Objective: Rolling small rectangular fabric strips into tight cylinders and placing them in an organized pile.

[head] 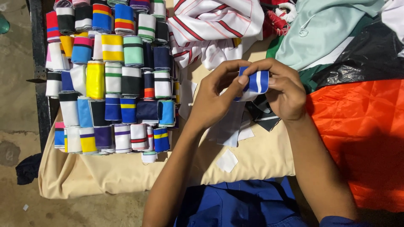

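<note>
Both forearms are reaching up over the blue garment (235, 204) in the lap. The left hand (214, 98) and the right hand (284, 90) are pinching a small blue knitted fabric band with a white stripe (256, 82) between fingertips, above the beige cloth-covered table (261, 157). White paper scraps (227, 160) are lying beneath. Farther left, rolled striped bands in many colours (113, 80) are sitting in rows; orange fabric (357, 130) is spreading right.

Blue striped band (256, 82) half behind fingers (269, 69)
</note>
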